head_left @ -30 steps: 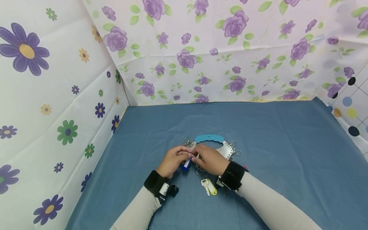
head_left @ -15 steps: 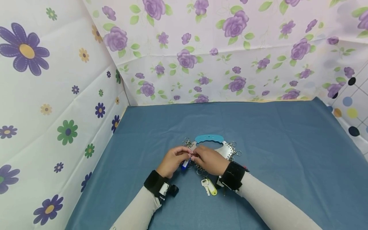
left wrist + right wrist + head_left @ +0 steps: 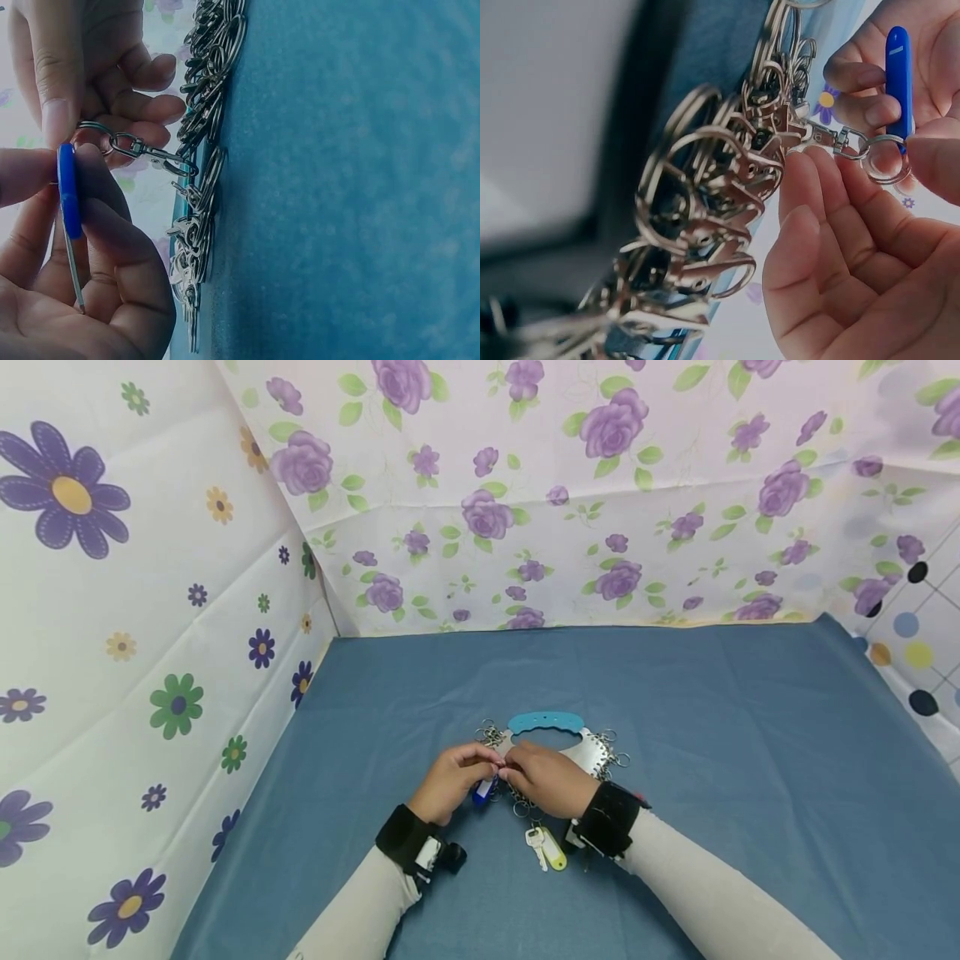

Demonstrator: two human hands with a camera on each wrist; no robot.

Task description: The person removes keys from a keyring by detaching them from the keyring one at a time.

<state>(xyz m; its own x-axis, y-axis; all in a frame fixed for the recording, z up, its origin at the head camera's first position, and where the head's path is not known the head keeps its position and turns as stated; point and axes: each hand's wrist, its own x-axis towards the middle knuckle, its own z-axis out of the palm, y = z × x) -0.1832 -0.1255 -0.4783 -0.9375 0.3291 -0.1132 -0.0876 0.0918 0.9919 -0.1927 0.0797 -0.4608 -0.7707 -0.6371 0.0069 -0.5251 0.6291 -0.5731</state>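
A pale metal key-holder plate point(image 3: 588, 752) with a teal handle strip point(image 3: 546, 721) lies flat, its edge lined with snap hooks and split rings. My left hand point(image 3: 444, 777) pinches a blue key tag point(image 3: 70, 191) between thumb and finger. A thin metal piece point(image 3: 73, 274), seen edge-on like a key, lies along the tag. My right hand point(image 3: 551, 777) pinches the tag's split ring point(image 3: 886, 161) with its thumb, its other fingers bent beside the swivel snap hook point(image 3: 832, 137). That hook links the ring to the holder's edge.
A silver key point(image 3: 537, 846) with a yellow tag point(image 3: 553, 850) hangs off the holder's near edge. More split rings point(image 3: 679, 172) crowd around the right hand. Blue cloth point(image 3: 735, 752) covers the table, with flowered sheets point(image 3: 480, 485) at the back and left.
The blue tag has tilted and drawn up slightly under the left fingers. Both hands stay in nearly the same place, and the holder has not moved.
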